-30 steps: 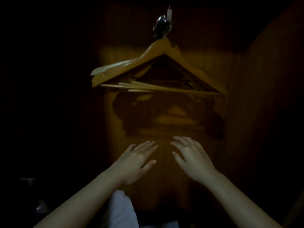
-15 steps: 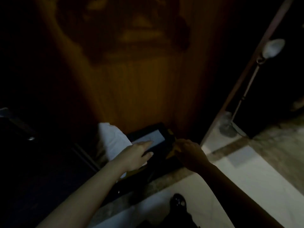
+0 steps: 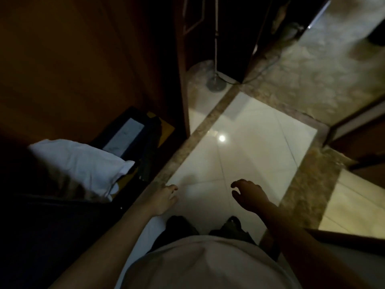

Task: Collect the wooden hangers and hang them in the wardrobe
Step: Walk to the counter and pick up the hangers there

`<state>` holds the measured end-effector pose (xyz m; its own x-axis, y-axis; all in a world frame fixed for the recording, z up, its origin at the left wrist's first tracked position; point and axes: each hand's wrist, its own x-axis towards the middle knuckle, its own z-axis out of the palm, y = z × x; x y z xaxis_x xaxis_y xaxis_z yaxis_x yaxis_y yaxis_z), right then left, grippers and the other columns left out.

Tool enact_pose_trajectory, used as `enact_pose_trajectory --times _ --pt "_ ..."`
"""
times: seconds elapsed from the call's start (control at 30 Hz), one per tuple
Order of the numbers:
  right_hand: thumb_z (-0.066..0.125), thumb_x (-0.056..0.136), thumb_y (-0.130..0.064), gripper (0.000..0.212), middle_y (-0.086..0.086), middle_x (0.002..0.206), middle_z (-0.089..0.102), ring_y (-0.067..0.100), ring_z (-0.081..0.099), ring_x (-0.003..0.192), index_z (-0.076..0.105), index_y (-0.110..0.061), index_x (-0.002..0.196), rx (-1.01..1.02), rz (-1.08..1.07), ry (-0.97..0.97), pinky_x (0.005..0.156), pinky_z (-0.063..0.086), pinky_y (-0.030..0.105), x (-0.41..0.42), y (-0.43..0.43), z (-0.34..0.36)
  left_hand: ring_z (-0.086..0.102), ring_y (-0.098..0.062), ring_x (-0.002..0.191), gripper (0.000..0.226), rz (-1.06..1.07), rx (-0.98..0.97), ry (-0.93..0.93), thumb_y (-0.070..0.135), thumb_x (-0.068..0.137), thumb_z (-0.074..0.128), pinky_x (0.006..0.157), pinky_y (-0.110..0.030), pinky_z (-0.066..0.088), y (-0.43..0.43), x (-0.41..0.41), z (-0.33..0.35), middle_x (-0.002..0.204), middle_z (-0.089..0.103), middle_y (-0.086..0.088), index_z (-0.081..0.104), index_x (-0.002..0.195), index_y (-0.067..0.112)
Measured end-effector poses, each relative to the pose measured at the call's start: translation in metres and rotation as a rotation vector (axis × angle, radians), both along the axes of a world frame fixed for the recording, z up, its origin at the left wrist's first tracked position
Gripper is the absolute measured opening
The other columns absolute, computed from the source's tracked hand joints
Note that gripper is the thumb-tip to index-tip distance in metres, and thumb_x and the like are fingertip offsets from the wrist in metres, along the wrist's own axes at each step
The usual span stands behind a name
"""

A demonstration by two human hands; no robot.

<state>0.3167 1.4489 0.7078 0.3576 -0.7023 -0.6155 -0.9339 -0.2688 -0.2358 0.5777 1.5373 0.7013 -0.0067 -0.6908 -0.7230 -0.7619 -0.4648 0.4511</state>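
At six o'clock, low over the pale tiled floor (image 3: pixel 250 147), both hands hang free: the left hand (image 3: pixel 164 200) at seven o'clock and the right hand (image 3: pixel 251 195) at five, fingers loosely curled, grasping nothing. The wardrobe (image 3: pixel 73 59) shows as dark wood at ten o'clock, with a white pillow (image 3: pixel 83 163) at nine at its foot, beside a flat dark case (image 3: pixel 125 134). Where the wooden hangers are cannot be told. A lamp base (image 3: pixel 215 85) stands at twelve.

Downward view: left hand (image 3: pixel 164 200) and right hand (image 3: pixel 251 195), both empty with loosely curled fingers, above the white tiled floor (image 3: pixel 239 147); white pillow (image 3: pixel 81 163) lies inside the wardrobe (image 3: pixel 83 59).
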Motion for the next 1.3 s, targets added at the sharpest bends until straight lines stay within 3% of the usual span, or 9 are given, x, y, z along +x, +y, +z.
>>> enact_pose_trajectory --times 0.17,0.33,0.5,0.73,0.9,1.0,1.07,1.2,1.3 --pt "0.040 0.097 -0.030 0.039 0.007 0.139 0.046 0.025 0.048 0.123 0.046 -0.017 0.134 0.163 -0.206 0.054 0.100 0.041 0.035 -0.105 0.015 -0.029 0.049 -0.028 0.122 0.044 0.078 0.111 0.006 0.024 0.098 0.042 0.094 -0.031 0.043 -0.002 -0.068 -0.026 0.140 0.044 -0.016 0.039 0.138 0.005" --pt "0.043 0.096 -0.022 0.036 0.013 0.134 0.052 0.025 0.055 0.109 0.052 -0.008 0.128 0.343 -0.414 0.047 0.086 0.044 0.031 -0.188 0.022 -0.052 0.052 -0.027 0.117 0.037 0.090 0.166 -0.044 0.025 0.098 0.040 0.090 -0.030 0.044 -0.011 -0.117 -0.049 0.133 0.053 -0.016 0.049 0.128 0.006" --pt "0.045 0.095 -0.015 0.030 0.017 0.123 0.059 0.029 0.056 0.110 0.061 -0.002 0.117 0.402 -0.596 -0.004 0.088 0.045 0.032 -0.228 0.024 -0.057 0.052 -0.025 0.118 0.036 -0.080 0.208 -0.052 0.026 0.099 0.037 0.086 -0.025 0.040 -0.043 -0.153 -0.055 0.133 0.054 -0.013 0.049 0.130 0.009" --pt "0.044 0.096 -0.012 0.030 0.014 0.122 0.060 0.026 0.056 0.111 0.059 -0.004 0.121 0.440 -0.790 -0.036 0.088 0.043 0.028 -0.247 -0.002 -0.058 0.055 -0.026 0.113 0.034 -0.124 0.197 -0.037 0.026 0.098 0.041 0.087 -0.027 0.042 -0.121 -0.166 -0.062 0.127 0.058 -0.012 0.054 0.124 0.010" --pt "0.044 0.094 -0.008 0.029 0.021 0.119 0.062 0.027 0.058 0.098 0.062 0.001 0.115 0.453 -0.892 -0.047 0.076 0.039 0.025 -0.247 -0.059 -0.071 0.057 -0.026 0.109 0.031 -0.137 0.227 -0.004 0.024 0.097 0.041 0.090 -0.031 0.044 -0.199 -0.157 -0.072 0.123 0.061 -0.013 0.058 0.118 0.009" --pt "0.044 0.094 -0.011 0.030 0.018 0.122 0.061 0.027 0.058 0.104 0.061 0.000 0.117 0.434 -0.875 -0.055 0.086 0.044 0.030 -0.234 -0.114 -0.070 0.055 -0.022 0.097 0.027 -0.116 0.219 0.018 0.023 0.097 0.041 0.081 -0.028 0.043 -0.256 -0.146 -0.070 0.118 0.061 -0.014 0.060 0.112 0.009" --pt "0.042 0.095 -0.011 0.032 0.018 0.123 0.060 0.025 0.056 0.098 0.058 0.000 0.121 0.431 -0.856 -0.077 0.082 0.045 0.028 -0.219 -0.156 -0.064 0.053 -0.020 0.092 0.025 -0.115 0.208 0.026 0.023 0.098 0.041 0.077 -0.026 0.039 -0.293 -0.140 -0.065 0.115 0.061 -0.015 0.059 0.110 0.010" --pt "0.044 0.095 -0.012 0.032 0.018 0.125 0.058 0.029 0.058 0.109 0.057 -0.002 0.123 0.326 -0.860 -0.232 0.092 0.045 0.032 -0.184 -0.248 -0.052 0.056 -0.027 0.106 0.031 -0.125 0.185 0.029 0.023 0.098 0.041 0.082 -0.027 0.041 -0.364 -0.128 -0.055 0.115 0.058 -0.013 0.056 0.120 0.006" --pt "0.044 0.096 -0.015 0.033 0.016 0.126 0.058 0.028 0.057 0.112 0.056 -0.005 0.125 0.274 -0.815 -0.317 0.095 0.044 0.034 -0.167 -0.307 -0.039 0.055 -0.025 0.097 0.032 -0.104 0.190 0.009 0.024 0.098 0.042 0.079 -0.030 0.043 -0.410 -0.119 -0.052 0.116 0.059 -0.016 0.056 0.119 0.005"
